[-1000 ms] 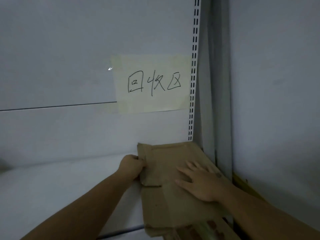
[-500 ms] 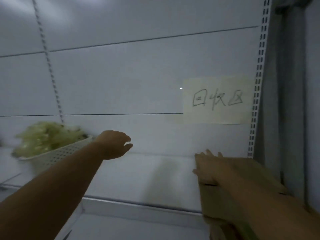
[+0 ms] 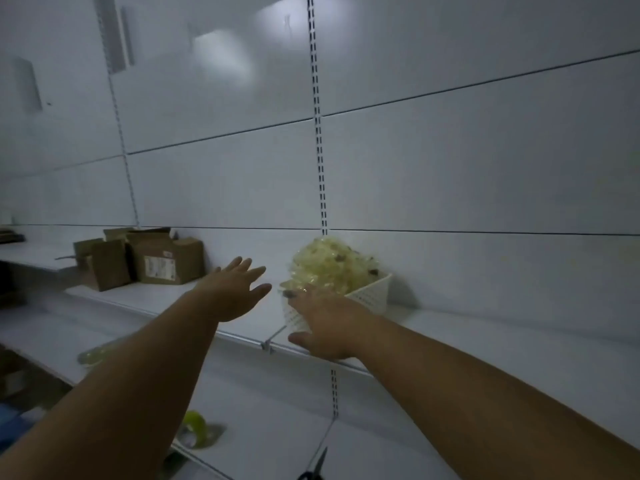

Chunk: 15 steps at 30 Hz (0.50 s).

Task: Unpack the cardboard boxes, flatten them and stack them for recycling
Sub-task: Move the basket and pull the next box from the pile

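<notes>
A person stretches both bare arms over a white store shelf where two brown cardboard boxes stand at the far left against the back panel, top flaps up and neither yet flattened, which suggests the unpacking job has work left. The left hand is thrust forward, palm down, short of the boxes, its fingers straight, spread wide and holding nothing, a pose that reads as a reach toward the labelled one of the pair. The right hand is lower and closer to the shelf's front edge, palm down, thumb stuck out to the side, its fingers extended and empty at the near wall of a white perforated basket; motion blur makes it impossible to say whether they touch it. The basket sits against the back panel just beside a slotted upright and is heaped with crumpled yellowish translucent scraps, apparently a catch-all for waste packaging that keeps it off the shelf. On the lower shelf, a green tape roll and a pair of scissors lie close below the arms, likely parked there as tools for slitting seams. The boxes are well apart from the basket, with the left hand between them
</notes>
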Motion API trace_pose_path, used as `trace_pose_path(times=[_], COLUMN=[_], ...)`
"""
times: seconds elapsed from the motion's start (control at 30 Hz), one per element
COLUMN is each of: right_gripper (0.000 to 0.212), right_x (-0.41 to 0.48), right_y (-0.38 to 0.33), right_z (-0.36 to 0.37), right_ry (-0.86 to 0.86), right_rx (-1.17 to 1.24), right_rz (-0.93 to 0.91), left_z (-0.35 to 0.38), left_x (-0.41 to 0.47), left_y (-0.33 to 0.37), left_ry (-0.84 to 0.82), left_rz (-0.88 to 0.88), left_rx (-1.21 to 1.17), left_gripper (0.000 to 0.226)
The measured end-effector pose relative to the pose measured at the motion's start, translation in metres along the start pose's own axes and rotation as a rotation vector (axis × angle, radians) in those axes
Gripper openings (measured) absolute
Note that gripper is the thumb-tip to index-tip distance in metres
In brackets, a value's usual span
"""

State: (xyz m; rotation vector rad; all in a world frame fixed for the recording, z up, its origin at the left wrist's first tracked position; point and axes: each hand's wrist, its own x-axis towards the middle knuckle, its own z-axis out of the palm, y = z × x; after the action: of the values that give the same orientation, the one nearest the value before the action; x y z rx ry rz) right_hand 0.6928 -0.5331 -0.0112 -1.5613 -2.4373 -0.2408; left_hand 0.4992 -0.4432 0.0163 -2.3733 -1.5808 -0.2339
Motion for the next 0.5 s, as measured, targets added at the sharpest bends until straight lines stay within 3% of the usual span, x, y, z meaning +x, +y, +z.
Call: trace_pose_path(times=[0.2,0.5], right_gripper=[0.064,0.066], right_x=[0.088,0.224], right_y=[-0.050,-0.051], right_z=[0.050,0.137], right_ry=[-0.065,-0.151], right_rx=[-0.017,0.098], right_rz=[-0.036,-0.041], left_z=[0.039,0.102], left_x=[0.021,0.062], left_y=[-0.084,-0.177], left_ry=[-0.011,-0.119], left_rz=[-0.059,-0.198], left_rx=[-0.034,-0.067], left_gripper=[0.060,0.058])
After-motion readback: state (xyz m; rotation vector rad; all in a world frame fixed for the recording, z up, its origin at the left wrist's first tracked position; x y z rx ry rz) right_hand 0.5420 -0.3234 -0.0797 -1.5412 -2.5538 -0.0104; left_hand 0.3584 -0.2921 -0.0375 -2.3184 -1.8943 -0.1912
